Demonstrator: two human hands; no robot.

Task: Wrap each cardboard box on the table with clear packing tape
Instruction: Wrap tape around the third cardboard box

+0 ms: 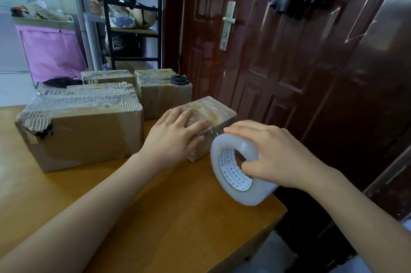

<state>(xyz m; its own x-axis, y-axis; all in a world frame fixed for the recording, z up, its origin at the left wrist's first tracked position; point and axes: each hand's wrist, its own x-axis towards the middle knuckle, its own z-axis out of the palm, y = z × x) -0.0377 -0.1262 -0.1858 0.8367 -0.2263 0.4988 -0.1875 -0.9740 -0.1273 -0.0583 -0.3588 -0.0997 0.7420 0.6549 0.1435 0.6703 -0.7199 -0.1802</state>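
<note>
A small cardboard box (pixel 213 110) with shiny tape across its top stands near the right edge of the wooden table (pixel 155 217). My left hand (pixel 173 137) presses flat on the box's near corner, fingers straight. My right hand (pixel 273 157) grips a large roll of clear packing tape (pixel 235 175), thumb hooked through its core, held just right of the box. A short strip of tape stretches from the roll to the box's near edge. A big torn box (pixel 82 130) sits to the left.
Two more boxes stand behind, one medium (pixel 162 95) with black scissors (pixel 179 80) on top and one at the back (pixel 106 76). A dark red door (pixel 289 50) is close on the right. A black shelf rack and a pink bin stand behind the table.
</note>
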